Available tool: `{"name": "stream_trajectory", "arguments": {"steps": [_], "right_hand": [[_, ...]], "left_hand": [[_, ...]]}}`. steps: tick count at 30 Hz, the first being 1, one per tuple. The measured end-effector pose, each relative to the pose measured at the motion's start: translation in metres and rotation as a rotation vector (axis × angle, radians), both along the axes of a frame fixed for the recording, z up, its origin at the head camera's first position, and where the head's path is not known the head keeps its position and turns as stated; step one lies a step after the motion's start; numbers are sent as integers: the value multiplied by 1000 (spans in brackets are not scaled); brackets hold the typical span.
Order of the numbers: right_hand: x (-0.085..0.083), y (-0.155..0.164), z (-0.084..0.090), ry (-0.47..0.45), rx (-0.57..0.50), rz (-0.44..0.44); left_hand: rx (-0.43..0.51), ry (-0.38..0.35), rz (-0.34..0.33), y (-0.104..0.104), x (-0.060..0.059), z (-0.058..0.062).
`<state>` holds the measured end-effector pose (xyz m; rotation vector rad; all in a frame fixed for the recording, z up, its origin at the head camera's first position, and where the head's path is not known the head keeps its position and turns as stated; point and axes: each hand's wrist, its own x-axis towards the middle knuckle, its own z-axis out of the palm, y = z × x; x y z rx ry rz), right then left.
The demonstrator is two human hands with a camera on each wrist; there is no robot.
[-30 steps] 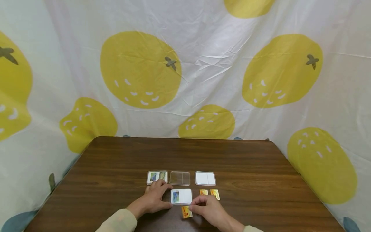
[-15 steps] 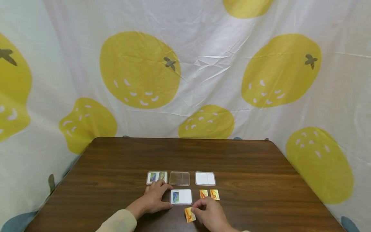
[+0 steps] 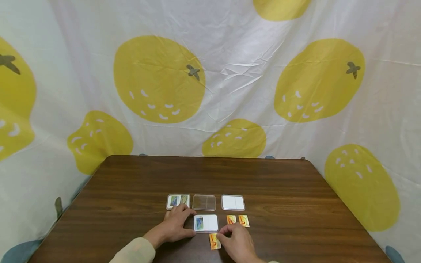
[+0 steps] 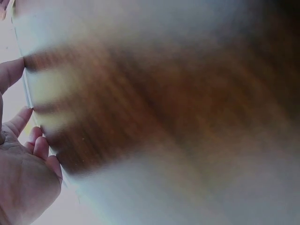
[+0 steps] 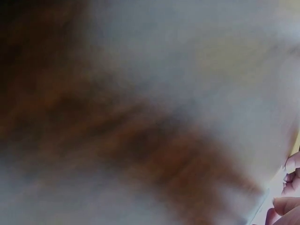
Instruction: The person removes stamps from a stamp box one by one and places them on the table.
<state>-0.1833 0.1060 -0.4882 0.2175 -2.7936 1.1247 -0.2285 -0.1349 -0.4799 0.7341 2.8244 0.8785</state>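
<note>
My right hand pinches a small orange-and-yellow picture card by its right side, between thumb and index finger, low over the near part of the table. Just beyond that card lies a clear flat case with a white insert; a small blue-green picture fills its left side, the right side is blank white. My left hand rests at this case's left edge, thumb at the near corner and index finger at the far one, its fingers spread. In the left wrist view, fingertips meet a clear edge.
Behind stand a case with two pictures, partly covered by my left fingers, a transparent case part and a case with a blank white insert. Two more orange picture cards lie beyond my right hand on the brown table.
The pinched orange card has come away from the case's near edge, shifted right and toward me, turned, then straightened. The left hand and the cases have stayed in place.
</note>
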Motion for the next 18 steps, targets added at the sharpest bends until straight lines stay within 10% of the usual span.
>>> {"name": "stream_trajectory", "arguments": {"steps": [18], "right_hand": [[2,2,2,-8,20,47]], "left_hand": [[-10,11,6,0,0,-1]]}}
